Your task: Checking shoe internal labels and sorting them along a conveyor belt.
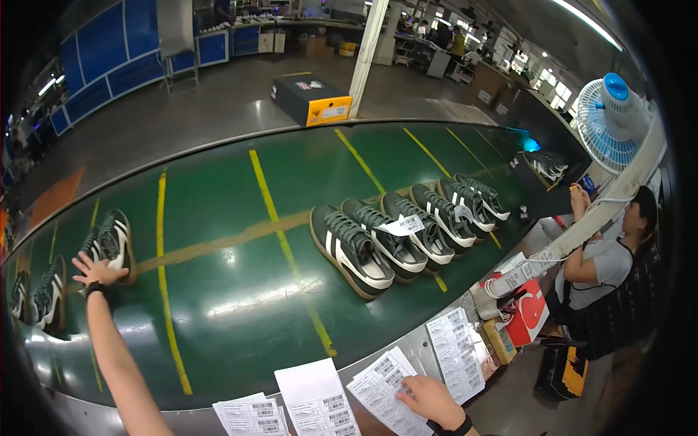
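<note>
My left hand (98,274), fingers spread, reaches far left and rests against a pair of dark green shoes with white stripes (116,240). My right hand (432,401) is low at the front, its thumb and fingertips pinched at a sheet of printed barcode labels (384,378); whether a label is lifted cannot be made out. Farther up on the green conveyor belt (218,327), several matching shoes (352,251) stand in a slanting row. A loose white label (404,225) lies across two of them. More such shoes (49,294) sit at the far left.
More label sheets (316,396) lie along the belt's metal edge. Beyond the belt stands a dark shoebox with an orange end (305,99), near a white post (369,54). At right are a fan (614,120), a red box lid (528,314) and a seated co-worker (600,261).
</note>
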Demonstrator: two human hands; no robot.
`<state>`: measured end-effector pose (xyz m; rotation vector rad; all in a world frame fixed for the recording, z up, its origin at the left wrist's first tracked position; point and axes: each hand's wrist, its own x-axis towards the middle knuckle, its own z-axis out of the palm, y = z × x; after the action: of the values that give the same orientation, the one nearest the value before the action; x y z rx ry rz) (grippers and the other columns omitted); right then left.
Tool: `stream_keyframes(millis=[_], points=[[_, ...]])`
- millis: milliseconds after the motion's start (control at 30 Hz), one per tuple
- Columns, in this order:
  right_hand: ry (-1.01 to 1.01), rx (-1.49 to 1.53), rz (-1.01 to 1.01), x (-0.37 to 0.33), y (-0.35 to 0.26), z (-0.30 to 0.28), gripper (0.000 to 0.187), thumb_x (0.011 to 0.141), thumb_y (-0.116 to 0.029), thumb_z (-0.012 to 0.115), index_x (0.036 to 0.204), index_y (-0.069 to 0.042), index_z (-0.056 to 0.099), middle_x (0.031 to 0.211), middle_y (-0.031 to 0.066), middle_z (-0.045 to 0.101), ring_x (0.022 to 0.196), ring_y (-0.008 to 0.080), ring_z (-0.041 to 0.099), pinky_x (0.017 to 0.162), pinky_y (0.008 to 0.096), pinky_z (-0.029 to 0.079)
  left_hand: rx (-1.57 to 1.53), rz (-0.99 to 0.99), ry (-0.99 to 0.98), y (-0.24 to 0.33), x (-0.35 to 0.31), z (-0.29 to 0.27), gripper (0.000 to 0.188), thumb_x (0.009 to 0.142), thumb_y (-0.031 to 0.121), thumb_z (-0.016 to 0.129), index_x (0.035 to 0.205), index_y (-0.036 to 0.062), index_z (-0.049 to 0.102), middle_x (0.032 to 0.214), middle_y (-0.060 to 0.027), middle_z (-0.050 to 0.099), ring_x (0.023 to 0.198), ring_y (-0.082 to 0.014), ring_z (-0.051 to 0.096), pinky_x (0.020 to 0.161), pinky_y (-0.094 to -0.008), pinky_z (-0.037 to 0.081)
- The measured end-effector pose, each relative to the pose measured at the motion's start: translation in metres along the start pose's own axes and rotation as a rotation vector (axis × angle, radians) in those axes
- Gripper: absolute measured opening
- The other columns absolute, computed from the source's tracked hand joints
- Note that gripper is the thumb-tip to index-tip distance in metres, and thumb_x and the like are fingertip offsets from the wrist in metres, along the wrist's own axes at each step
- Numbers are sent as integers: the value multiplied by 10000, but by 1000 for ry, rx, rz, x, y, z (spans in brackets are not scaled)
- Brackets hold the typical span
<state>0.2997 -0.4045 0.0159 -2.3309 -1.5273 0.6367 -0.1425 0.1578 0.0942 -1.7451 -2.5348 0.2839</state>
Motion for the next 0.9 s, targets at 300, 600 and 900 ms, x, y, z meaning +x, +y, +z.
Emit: stream_keyframes(millis=[300,600,900], points=[[89,37,7,2,-11,3,485,872,-321,684,1242,-36,555,953,195,603,822,390,624,703,457,517,-343,135,-19,-23,43,45,829,571,544,790,1143,-41,660,1181,-262,663,1120,-372,641,941,-409,499],[105,162,-163,28,-47,-24,432,862,-180,715,1239,-23,574,954,162,615,837,355,651,679,409,534,-373,1044,-309,61,-241,8,669,651,622,772,1007,57,746,931,-198,694,929,-336,662,846,-429,508],[-111,399,-550,140,-123,-58,314,875,-150,694,1136,9,619,932,134,636,733,248,631,669,340,512,-363,1222,280,81,-321,58,414,609,348,850,813,8,732,1317,-222,475,1128,-362,442,873,-455,363]])
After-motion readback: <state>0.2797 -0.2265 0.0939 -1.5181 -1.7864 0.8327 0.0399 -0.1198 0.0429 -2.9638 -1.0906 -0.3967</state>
